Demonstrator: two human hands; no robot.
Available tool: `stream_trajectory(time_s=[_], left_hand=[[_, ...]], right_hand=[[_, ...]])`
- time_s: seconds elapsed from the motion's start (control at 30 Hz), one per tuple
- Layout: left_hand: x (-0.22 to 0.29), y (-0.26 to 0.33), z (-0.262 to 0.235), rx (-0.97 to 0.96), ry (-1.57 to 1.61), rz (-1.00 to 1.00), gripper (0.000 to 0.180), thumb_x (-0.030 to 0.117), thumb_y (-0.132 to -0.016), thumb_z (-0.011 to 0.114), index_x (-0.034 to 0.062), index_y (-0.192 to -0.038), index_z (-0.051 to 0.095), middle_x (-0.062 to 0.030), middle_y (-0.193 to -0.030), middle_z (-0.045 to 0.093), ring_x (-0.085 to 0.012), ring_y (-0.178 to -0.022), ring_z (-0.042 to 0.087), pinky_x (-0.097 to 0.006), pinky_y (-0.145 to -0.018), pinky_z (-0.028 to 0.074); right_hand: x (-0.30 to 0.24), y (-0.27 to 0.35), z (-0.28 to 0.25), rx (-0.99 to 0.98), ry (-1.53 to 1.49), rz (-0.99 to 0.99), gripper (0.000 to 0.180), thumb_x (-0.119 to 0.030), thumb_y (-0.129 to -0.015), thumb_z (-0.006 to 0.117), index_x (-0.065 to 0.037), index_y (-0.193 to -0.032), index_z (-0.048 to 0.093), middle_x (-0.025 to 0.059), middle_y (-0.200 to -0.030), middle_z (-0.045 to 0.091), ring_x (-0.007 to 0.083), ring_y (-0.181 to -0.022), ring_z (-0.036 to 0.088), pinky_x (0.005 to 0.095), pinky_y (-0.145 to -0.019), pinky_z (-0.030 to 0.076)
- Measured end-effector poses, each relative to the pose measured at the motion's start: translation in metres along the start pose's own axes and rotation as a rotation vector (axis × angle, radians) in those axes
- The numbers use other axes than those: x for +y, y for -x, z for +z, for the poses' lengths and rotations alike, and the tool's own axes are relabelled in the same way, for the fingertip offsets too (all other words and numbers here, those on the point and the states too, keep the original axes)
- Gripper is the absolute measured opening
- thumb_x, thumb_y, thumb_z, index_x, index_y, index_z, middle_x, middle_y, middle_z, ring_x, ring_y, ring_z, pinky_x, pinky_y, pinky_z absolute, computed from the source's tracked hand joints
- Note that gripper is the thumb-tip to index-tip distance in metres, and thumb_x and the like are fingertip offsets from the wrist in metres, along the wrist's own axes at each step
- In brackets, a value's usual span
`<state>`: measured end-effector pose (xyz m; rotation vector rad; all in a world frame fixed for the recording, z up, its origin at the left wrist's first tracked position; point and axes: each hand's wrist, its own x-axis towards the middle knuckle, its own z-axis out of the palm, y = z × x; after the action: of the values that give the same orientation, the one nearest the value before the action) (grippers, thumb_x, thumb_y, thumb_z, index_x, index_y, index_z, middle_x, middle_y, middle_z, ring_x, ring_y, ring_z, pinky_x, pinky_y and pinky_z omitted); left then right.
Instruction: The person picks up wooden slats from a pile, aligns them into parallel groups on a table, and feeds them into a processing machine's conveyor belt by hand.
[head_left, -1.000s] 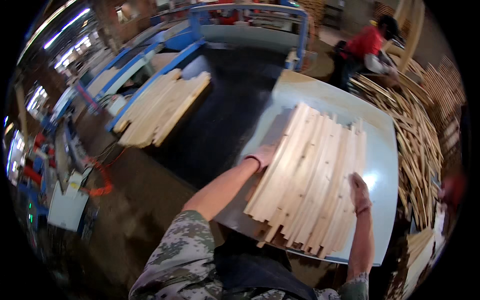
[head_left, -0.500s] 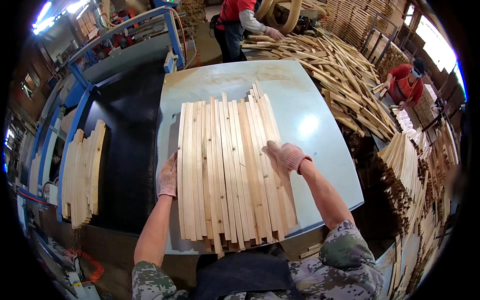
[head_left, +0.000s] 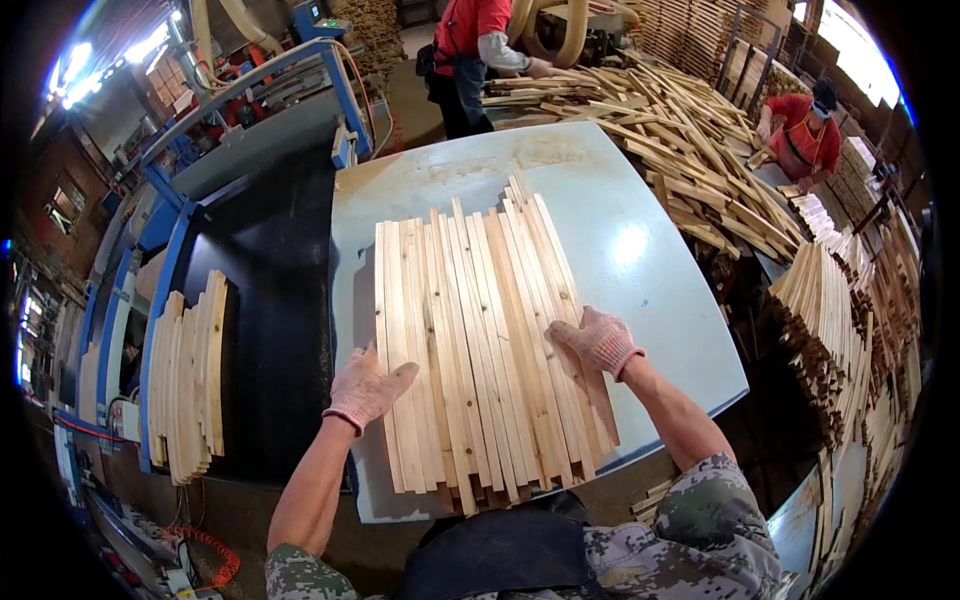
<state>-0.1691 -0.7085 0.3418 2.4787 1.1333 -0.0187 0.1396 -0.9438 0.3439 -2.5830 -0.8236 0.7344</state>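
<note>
Both hands, left (head_left: 367, 387) and right (head_left: 598, 340), lie open and flat on the wooden slats (head_left: 480, 340).

Pale yellow-tan slats (head_left: 480, 340) are lying on a light grey-blue table (head_left: 640, 270). Pinkish knit gloves are covering the left hand (head_left: 365, 388) and right hand (head_left: 598, 340), under green-grey camouflage sleeves (head_left: 715, 510). A black belt (head_left: 270, 300) is running inside a blue frame (head_left: 160, 290). Two workers (head_left: 470, 45) are wearing red shirts.

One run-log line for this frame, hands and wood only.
left hand: flat against left edge of wooden slats | right hand: palm down on slats' right side | slats: side by side on pale blue table
</note>
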Motion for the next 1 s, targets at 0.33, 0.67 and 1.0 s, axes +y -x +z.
stream_trajectory(time_s=[0.33, 0.67, 1.0], left_hand=[[-0.006, 0.011, 0.033, -0.048, 1.212, -0.015, 0.084, 0.012, -0.087, 0.076, 0.0077, -0.16, 0.037, -0.0122, -0.135, 0.063, -0.022, -0.123, 0.061, -0.036, -0.107, 0.052], [-0.016, 0.019, 0.039, -0.054, 1.394, 0.079, 0.085, 0.016, -0.082, 0.078, 0.0051, -0.157, 0.041, -0.0122, -0.141, 0.06, -0.0233, -0.129, 0.058, -0.039, -0.113, 0.046], [-0.081, 0.061, -0.011, 0.126, 1.267, 0.092, 0.086, 0.012, -0.084, 0.076, 0.0077, -0.161, 0.038, -0.0098, -0.145, 0.059, -0.0197, -0.131, 0.056, -0.038, -0.115, 0.044]], right_hand=[[0.014, -0.007, 0.016, 0.061, -0.111, -0.094, 0.085, -0.071, -0.083, 0.066, 0.01, -0.11, 0.07, 0.0262, -0.095, 0.075, 0.0368, -0.094, 0.074, 0.0425, -0.089, 0.057], [0.028, -0.015, 0.021, 0.068, -0.379, -0.116, 0.073, -0.06, -0.083, 0.075, 0.006, -0.114, 0.071, 0.02, -0.1, 0.077, 0.0268, -0.093, 0.074, 0.0385, -0.09, 0.056], [-0.07, 0.023, 0.025, 0.12, -0.303, -0.221, 0.061, -0.052, -0.083, 0.081, 0.006, -0.094, 0.066, 0.0159, -0.081, 0.072, 0.0206, -0.077, 0.068, 0.0382, -0.076, 0.057]])
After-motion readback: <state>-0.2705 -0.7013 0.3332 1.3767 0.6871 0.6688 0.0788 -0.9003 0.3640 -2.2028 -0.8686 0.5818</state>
